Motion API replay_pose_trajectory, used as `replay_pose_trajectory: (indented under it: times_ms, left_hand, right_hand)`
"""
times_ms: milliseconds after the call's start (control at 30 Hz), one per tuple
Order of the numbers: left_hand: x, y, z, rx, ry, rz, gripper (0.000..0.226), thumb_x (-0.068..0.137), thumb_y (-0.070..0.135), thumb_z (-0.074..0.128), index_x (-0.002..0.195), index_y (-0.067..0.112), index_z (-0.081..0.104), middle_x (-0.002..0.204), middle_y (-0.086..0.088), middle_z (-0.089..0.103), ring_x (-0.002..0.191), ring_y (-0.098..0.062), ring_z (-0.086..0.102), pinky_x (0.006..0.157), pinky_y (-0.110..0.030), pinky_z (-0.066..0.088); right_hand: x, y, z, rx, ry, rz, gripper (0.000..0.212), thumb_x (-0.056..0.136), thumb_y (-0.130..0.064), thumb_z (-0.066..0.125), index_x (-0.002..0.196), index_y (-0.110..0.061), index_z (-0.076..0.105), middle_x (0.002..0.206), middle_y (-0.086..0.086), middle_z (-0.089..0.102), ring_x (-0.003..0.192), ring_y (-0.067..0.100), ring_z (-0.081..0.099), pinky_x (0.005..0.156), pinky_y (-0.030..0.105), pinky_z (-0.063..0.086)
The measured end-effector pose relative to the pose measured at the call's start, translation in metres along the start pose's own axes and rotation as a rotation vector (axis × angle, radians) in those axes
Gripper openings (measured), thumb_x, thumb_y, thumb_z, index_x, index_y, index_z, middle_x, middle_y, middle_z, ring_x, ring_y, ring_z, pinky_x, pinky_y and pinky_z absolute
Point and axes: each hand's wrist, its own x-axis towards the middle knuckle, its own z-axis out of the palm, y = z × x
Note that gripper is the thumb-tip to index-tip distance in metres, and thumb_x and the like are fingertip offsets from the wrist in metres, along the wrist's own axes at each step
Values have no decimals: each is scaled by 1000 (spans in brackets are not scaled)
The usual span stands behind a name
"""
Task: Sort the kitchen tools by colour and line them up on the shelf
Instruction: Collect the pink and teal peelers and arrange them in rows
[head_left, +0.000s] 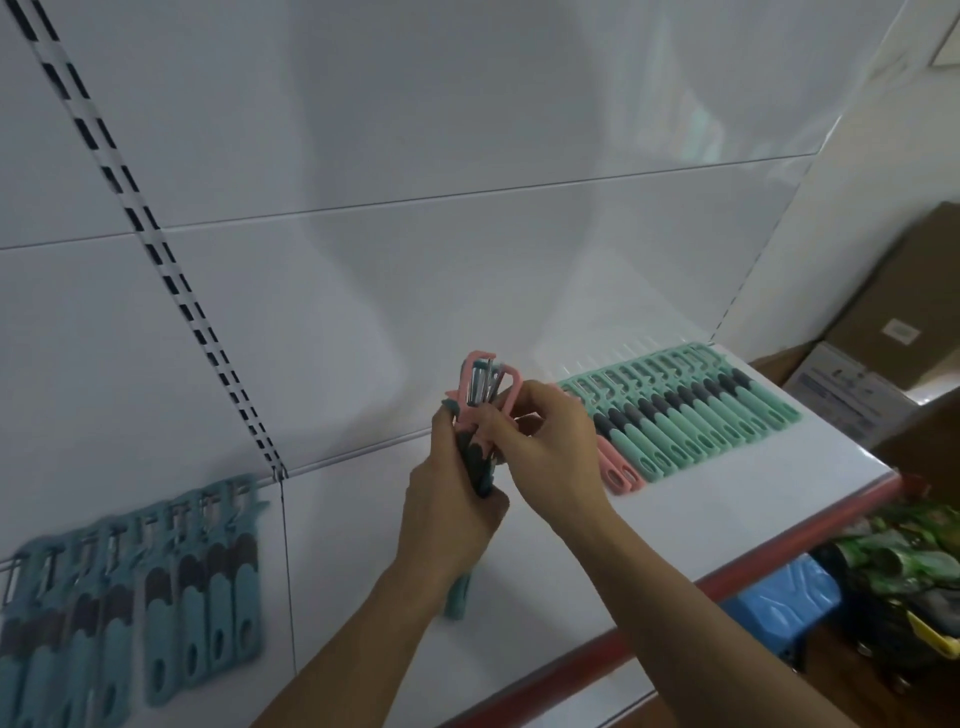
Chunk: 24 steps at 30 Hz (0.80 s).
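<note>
Peelers lay in colour groups on the white shelf (571, 551). The left hand (452, 519) was curled round a bundle (475, 457) of several peelers, held upright above the middle of the shelf, heads up. A teal handle (458, 597) stuck out below that hand. The right hand (545, 452) was beside the left and touching it, its fingers pinching a pink peeler (488, 384) at the top of the bundle. How many peelers the bundle held could not be told.

To the right, a mint row (701, 421) lay flat, side by side, handles toward the front edge and heads toward the back panel (467, 130). A pink pair (621, 475) lay just beside the row's left end, partly hidden by the right hand. Well apart on the left, a blue row (156, 597) lay in the same way, blurred at the far end.

A red strip (727, 577) ran along the shelf's front. Below it sat a blue pack (784, 603) and green packets (904, 551). Cardboard boxes (893, 312) stood past the shelf's right end. A slotted upright (171, 280) ran down the back panel.
</note>
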Motion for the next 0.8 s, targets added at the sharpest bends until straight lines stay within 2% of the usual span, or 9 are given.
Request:
replay_pose_trajectory:
  times_ms: [67,133,233,333,467,567,633,700,800]
  left_hand:
    - [2,-7,-4,3,-48,-32,85,81,10,75,147,35,28,92,12,67,76,-11,66,68,-24,55]
    - [5,-18,-7,-32,-79,-84,79,78,10,74,142,38,36,95,13,68,80,-9,66,70,-25,53]
    - [10,-31,-7,-322,-87,-199,50,79,1,73,118,27,56,89,6,71,77,-18,70,69,-34,59]
    - [15,-34,-6,-608,-124,-271,33,84,-12,68,107,10,60,90,-11,70,66,-23,69,59,-31,56]
    - [21,-38,0,-783,-136,-309,21,88,-7,68,104,4,61,85,-12,69,68,-23,68,58,-32,54]
    - [24,-45,2,-911,-132,-317,27,85,-2,72,108,10,63,89,-11,68,73,-24,68,68,-37,56]
    - [26,-48,2,-947,-148,-310,38,75,7,74,112,12,63,89,-9,69,74,-23,67,70,-37,56]
    - [27,-47,4,-985,-161,-306,45,70,10,73,114,12,62,87,-9,68,74,-24,66,68,-37,56]
    - [28,-45,8,-1030,-159,-307,38,77,5,75,112,12,62,84,-9,68,72,-24,66,63,-36,58]
  right_hand:
    - [5,-3,-6,198,3,106,7,99,-18,62,93,-16,62,87,2,74,73,20,73,68,43,64]
    - [14,-8,-22,420,42,183,10,107,-21,46,103,-13,50,97,15,73,77,29,75,69,44,64]
    - [29,-7,-51,558,55,236,18,110,-29,36,107,-12,44,76,9,72,68,31,74,63,43,63]
    - [34,21,-62,249,-44,289,24,109,-35,41,110,-13,51,71,6,62,53,16,59,51,33,54]
    - [30,73,-54,-301,-217,343,19,94,-17,60,113,-16,56,90,4,63,72,21,59,61,37,54]
    - [16,83,-37,-471,-150,205,29,89,-13,69,114,-24,59,89,-8,64,79,13,60,63,24,43]
    - [7,87,-26,-512,-90,138,33,88,-17,74,118,-25,61,94,-8,66,83,10,59,72,27,47]
    - [1,88,-21,-725,-49,33,26,92,-26,72,117,-24,63,100,-5,68,88,10,55,77,29,51]
    - [-6,93,-21,-810,-7,-30,28,95,-36,66,120,-25,62,109,-6,66,96,14,60,77,29,52]
